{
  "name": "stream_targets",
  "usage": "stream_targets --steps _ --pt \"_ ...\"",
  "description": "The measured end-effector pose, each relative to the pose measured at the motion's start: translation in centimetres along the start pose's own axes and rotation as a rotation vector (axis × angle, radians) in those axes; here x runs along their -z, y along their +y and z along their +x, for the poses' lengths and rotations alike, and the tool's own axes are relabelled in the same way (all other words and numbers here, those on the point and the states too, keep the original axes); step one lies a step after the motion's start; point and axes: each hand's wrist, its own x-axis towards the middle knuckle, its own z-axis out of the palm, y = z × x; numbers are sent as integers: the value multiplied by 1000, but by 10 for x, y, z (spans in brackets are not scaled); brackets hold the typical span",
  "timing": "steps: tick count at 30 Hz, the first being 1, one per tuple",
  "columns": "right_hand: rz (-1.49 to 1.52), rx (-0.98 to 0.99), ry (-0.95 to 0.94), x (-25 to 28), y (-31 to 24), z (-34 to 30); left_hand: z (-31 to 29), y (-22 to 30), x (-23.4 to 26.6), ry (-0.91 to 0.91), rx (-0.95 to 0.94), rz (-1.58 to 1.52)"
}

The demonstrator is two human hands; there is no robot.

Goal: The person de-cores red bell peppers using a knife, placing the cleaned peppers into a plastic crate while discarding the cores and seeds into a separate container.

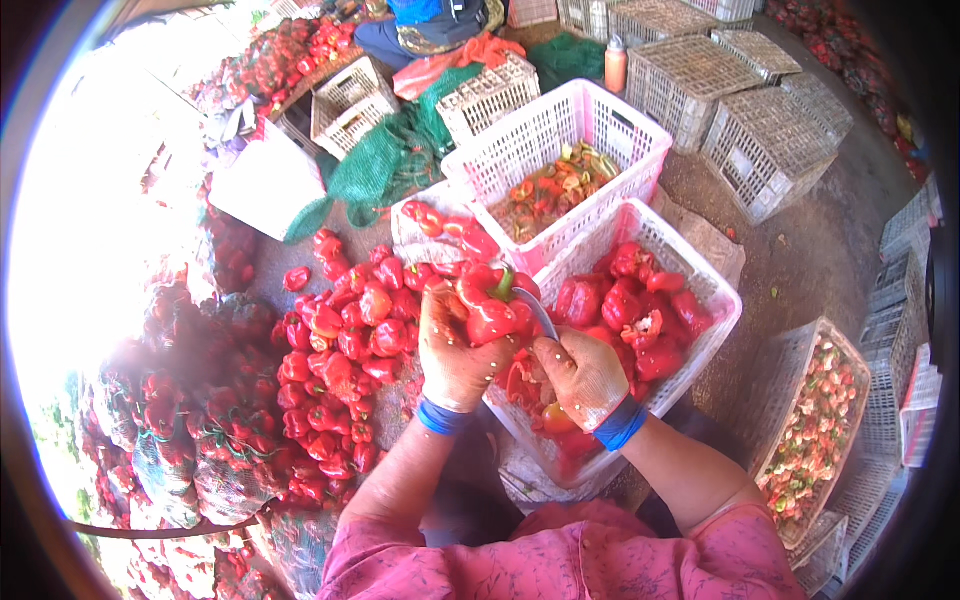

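A red bell pepper [490, 318] with a green stem is gripped in my left hand [450, 350], its stem end up. My right hand [582, 375] holds a knife with a thin curved metal blade [540, 312], which lies against the pepper's right side; its handle is hidden in my fingers. Both hands are above the near left part of a white plastic crate [722, 318]. Inside that crate are many red peppers [640, 310], some cut open with pale seeds showing. Blue bands circle both my wrists.
Loose red peppers [340, 350] are heaped at my left, beside filled net bags [160, 400]. Another white crate [625, 150] ahead holds pepper scraps. A crate of chopped bits [812, 430] stands at right. Stacked crates [770, 140], green netting [385, 165] and a seated person [425, 30] are farther off.
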Motion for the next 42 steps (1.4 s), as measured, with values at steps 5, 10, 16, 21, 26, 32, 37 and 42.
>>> stream_targets --steps 5,10,16,21,26,32,37,42 --pt "139 -271 -120 9 -10 -10 -8 -1 -27 186 164 -315" --pt "-37 -486 -293 29 66 -7 8 -10 -48 154 365 -957" --pt "683 -554 -16 54 39 8 17 -47 -36 8 246 -716" --pt "575 -402 139 58 21 19 -10 -41 -62 -333 402 -570" --pt "397 -397 147 60 30 30 -18 -46 -69 -339 481 -577" --pt "19 14 202 46 12 27 -14 -41 -78 -245 669 -1000" --pt "379 -414 41 76 2 20 -19 -50 -75 -325 538 -498" --pt "447 -472 -28 93 5 16 -13 -38 -71 -346 655 -664"
